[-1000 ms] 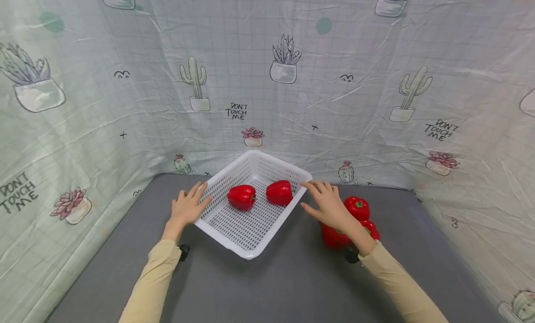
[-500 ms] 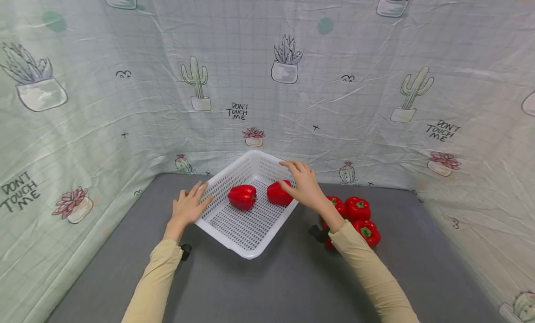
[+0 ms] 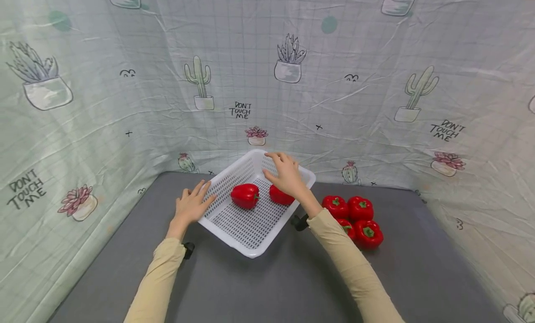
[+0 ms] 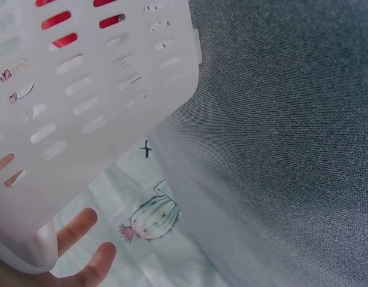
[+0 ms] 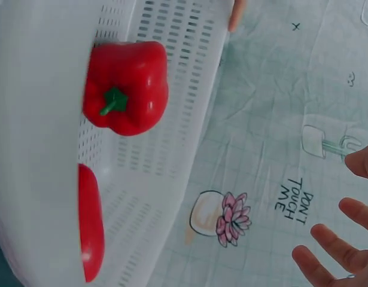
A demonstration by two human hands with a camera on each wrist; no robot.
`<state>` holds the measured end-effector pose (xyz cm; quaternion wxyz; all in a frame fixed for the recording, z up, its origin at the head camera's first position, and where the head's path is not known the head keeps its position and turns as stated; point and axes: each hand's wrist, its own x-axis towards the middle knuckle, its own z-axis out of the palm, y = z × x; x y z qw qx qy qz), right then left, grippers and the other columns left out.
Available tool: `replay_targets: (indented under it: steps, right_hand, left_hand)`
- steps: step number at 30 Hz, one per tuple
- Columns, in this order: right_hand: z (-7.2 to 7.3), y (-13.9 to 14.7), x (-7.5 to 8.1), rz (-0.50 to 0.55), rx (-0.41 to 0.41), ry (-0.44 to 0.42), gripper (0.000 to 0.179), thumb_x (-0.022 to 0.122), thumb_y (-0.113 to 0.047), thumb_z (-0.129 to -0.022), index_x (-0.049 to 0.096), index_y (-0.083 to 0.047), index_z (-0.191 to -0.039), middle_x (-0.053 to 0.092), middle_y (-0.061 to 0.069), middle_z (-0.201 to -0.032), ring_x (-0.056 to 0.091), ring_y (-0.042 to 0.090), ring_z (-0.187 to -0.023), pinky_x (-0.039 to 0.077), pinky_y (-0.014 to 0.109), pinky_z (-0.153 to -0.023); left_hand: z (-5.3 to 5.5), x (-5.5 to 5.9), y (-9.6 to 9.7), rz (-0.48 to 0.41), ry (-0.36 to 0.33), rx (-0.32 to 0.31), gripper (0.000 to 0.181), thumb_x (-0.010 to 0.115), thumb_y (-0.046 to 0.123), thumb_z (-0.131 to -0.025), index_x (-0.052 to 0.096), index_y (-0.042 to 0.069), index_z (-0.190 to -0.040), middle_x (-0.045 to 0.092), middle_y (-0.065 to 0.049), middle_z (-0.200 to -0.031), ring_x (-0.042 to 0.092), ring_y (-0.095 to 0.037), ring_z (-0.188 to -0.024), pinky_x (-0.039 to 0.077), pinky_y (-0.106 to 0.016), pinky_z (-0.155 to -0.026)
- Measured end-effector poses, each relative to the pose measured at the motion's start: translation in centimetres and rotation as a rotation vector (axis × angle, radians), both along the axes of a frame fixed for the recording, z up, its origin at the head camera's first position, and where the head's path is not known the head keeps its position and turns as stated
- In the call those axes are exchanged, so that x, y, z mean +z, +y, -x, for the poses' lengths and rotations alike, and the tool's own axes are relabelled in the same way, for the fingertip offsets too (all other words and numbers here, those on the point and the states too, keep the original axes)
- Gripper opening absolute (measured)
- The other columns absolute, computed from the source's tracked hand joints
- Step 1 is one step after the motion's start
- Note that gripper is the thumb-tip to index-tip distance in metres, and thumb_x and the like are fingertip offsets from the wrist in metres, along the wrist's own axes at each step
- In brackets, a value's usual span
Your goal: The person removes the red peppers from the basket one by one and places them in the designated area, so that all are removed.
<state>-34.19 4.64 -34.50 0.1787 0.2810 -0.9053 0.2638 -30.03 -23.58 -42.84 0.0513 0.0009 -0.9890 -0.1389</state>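
Note:
A white perforated plastic basket [image 3: 252, 254] stands on the grey table, one corner toward me. Inside it lie two red bell peppers, one left [image 3: 245, 196] and one right [image 3: 279, 196]; the right one is partly hidden by my right hand [image 3: 288, 175]. That hand hovers over the basket's back right side, fingers spread and holding nothing; in the right wrist view its fingertips [image 5: 315, 233] are apart from the rim. My left hand [image 3: 190, 207] holds the left rim. Skin shows through the slots of the basket wall [image 4: 82, 125], with two fingers outside.
Several more red bell peppers [image 3: 369, 235] stand grouped on the table right of the basket, stems up, close to my right forearm. A cactus-print cloth [image 3: 292, 109] hangs behind the table and along both sides.
My right hand has left the basket's right rim and moved left and back over the basket, uncovering more of the grouped peppers. The left hand keeps its place on the rim.

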Motion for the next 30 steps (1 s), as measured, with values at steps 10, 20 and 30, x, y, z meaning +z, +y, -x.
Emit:
replay_targets:
  steps: [10, 20, 30]
  right_hand:
    - [1.6, -3.7, 0.1, -0.017, -0.071, -0.033, 0.044, 0.053, -0.031, -0.087, 0.044, -0.018, -0.128, 0.046, 0.010, -0.125, 0.042, 0.030, -0.111, 0.030, 0.045, -0.084]
    - [3.4, -6.8, -2.1, -0.020, -0.161, -0.044, 0.042, 0.050, -0.034, -0.089, 0.044, -0.019, -0.127, 0.046, 0.009, -0.124, 0.041, 0.029, -0.109, 0.029, 0.046, -0.083]
    - [3.9, -8.3, -4.7, -0.085, -0.206, -0.143, 0.042, 0.045, -0.037, -0.090, 0.043, -0.017, -0.127, 0.045, 0.011, -0.126, 0.039, 0.031, -0.113, 0.029, 0.050, -0.086]
  left_hand:
    - [0.2, 0.2, 0.1, 0.003, 0.001, -0.001, 0.062, 0.033, 0.050, -0.091, 0.021, 0.018, -0.143, 0.020, -0.010, -0.149, 0.032, -0.041, -0.114, 0.030, -0.060, -0.083]
    - [0.0, 0.2, -0.1, 0.000, -0.001, 0.003, 0.062, 0.033, 0.049, -0.091, 0.021, 0.017, -0.143, 0.020, -0.010, -0.149, 0.032, -0.042, -0.115, 0.030, -0.061, -0.083]
    - [0.0, 0.0, -0.1, 0.000, -0.008, 0.004, 0.064, 0.031, 0.052, -0.091, 0.020, 0.018, -0.143, 0.019, -0.010, -0.149, 0.031, -0.042, -0.118, 0.028, -0.063, -0.086]
